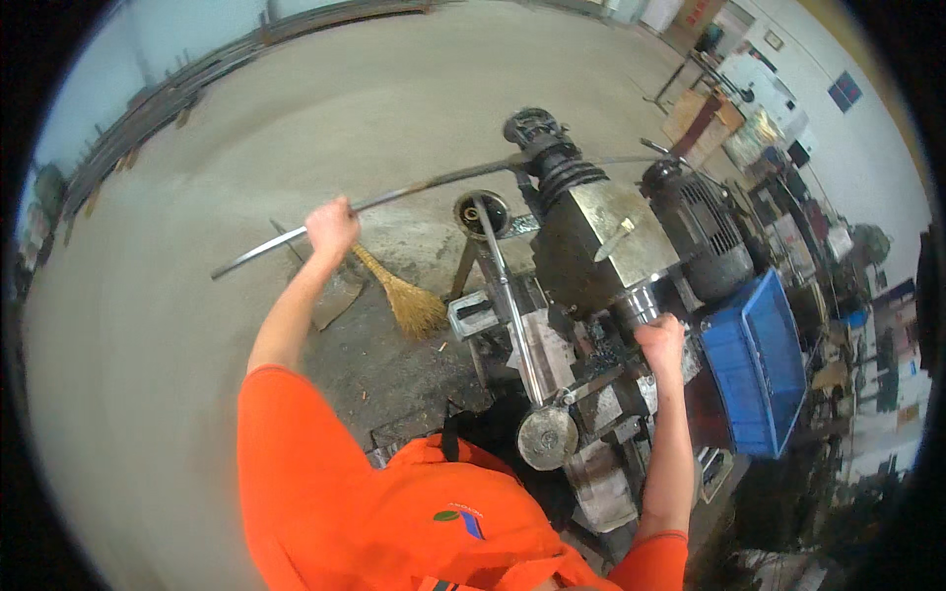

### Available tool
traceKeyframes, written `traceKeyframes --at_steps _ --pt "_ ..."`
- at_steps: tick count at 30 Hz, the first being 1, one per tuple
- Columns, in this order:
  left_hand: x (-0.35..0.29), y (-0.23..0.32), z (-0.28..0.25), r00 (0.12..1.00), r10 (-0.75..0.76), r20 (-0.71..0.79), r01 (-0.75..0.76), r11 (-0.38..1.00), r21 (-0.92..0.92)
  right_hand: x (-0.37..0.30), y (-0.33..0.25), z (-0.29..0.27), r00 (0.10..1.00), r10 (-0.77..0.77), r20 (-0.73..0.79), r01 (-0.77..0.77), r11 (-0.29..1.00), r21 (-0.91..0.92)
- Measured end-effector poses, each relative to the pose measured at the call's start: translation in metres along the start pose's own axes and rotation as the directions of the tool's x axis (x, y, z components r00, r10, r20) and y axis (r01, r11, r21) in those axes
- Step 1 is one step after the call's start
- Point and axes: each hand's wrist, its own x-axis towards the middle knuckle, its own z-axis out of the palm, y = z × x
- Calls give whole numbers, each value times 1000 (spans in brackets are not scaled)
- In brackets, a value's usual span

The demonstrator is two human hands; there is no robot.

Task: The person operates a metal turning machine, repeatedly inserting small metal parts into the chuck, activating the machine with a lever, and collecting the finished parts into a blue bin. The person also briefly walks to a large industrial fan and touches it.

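Observation:
My left hand (333, 229) is wrapped around a long metal rod (414, 188). The rod slants from a free end at the left up to the rear of a greasy machine (616, 231). Where the rod meets the machine is hard to make out. My right hand (662, 343) is closed at the machine's near side, right by a shiny cylindrical spindle nose (639, 305). What its fingers hold, if anything, is hidden. Between my arms a bright metal bar (514, 315) runs lengthwise, with a round metal disc (548, 437) by its near end.
A blue plastic crate (757, 364) stands right of my right hand. Behind it sits a finned electric motor (702, 231). A straw broom (409, 303) lies below the rod, near a metal cup (481, 214). Long bar stock (187, 94) lines the far left wall.

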Motion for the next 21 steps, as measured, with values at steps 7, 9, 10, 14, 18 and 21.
traceKeyframes --at_steps 7,9,10,14,18,21 --pt "-29 7 -13 994 -81 71 83 996 -26 -5 -15 -14 998 -46 47 43 997 69" --pt "-21 13 -16 970 -166 176 181 981 -74 -13 8 -13 952 -301 -55 302 953 8" --pt "-23 25 -24 965 -143 222 171 979 -113 -20 19 -15 959 -271 -85 272 962 -9" --pt "-76 66 -32 966 116 -232 -139 987 -86 -67 12 -57 953 -210 -220 251 952 177" --pt "-120 103 14 789 317 526 -74 900 -430 -119 35 -78 984 -30 -175 79 956 282" --pt "-138 127 87 652 284 703 -31 936 -350 -160 40 -102 982 66 -175 -34 983 183"
